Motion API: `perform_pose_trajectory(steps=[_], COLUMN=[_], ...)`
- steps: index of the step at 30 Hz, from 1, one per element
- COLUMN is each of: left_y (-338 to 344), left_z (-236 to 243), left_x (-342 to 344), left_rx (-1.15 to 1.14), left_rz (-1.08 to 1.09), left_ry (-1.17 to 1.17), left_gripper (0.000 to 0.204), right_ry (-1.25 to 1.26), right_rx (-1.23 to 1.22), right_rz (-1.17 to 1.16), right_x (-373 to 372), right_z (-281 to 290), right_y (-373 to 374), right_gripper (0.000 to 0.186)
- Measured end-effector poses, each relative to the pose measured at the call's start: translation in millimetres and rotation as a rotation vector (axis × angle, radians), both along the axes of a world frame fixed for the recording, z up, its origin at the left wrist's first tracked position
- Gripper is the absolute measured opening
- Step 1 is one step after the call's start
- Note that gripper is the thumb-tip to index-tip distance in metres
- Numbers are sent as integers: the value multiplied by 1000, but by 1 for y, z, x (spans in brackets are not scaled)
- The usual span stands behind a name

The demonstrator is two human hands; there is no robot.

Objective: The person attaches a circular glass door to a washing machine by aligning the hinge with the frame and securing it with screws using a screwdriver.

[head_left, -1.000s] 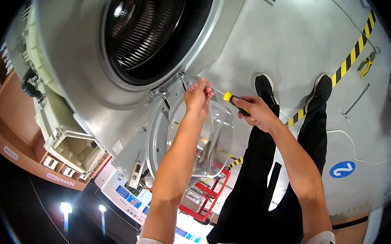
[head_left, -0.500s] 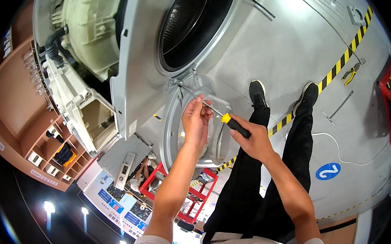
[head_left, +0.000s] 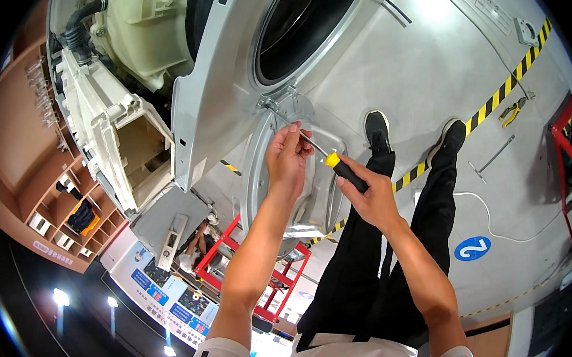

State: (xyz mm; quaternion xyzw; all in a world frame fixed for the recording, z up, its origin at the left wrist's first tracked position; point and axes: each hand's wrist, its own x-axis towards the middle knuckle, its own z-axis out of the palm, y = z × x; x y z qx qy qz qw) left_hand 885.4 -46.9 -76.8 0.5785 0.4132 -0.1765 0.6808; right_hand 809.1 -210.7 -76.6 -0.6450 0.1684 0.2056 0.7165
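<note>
My right hand point(head_left: 371, 196) grips the black and yellow handle of a screwdriver point(head_left: 346, 171). Its long shaft runs up and left to the hinge point(head_left: 269, 103) that joins a round washing machine door point(head_left: 252, 174) to the grey front panel point(head_left: 219, 110). With thumb and fingers, my left hand point(head_left: 288, 157) pinches the shaft about midway. The door hangs open, its clear glass bowl point(head_left: 330, 199) partly behind my left hand and forearm. Whether the tip sits in a screw is too small to tell.
The machine's side is uncovered, showing a cream tub point(head_left: 137, 40) and a white drawer housing point(head_left: 131, 155). Pliers point(head_left: 512, 111) and a T-shaped wrench point(head_left: 492, 159) lie on the floor beyond striped tape point(head_left: 500, 93). Red metal frames stand at the right and behind the door point(head_left: 221, 248).
The view has shifted slightly, so the machine and door appear further right and higher. Both hands keep their hold on the screwdriver, its tip still at the hinge.
</note>
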Motion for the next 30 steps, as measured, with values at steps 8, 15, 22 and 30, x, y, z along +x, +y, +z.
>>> perform_pose_trajectory(steps=[8,15,22,30], left_y=[2,0,1,0], left_z=[3,1,3,3], left_x=[0,3,6,6], left_rx=[-36,-27,-38,-39], left_rz=[-72,-74,-59,-59], left_ry=[-21,-21,-13,-14], left_gripper=[20,19,19,25], right_ry=[28,8,-157,-223], right_rx=[19,5,-116,-440], right_rz=[27,12,-34,100], right_x=[-2,2,-2,-9], right_z=[1,3,-3,3], right_y=[-2,-5,2,6], right_gripper=[38,36,38,46])
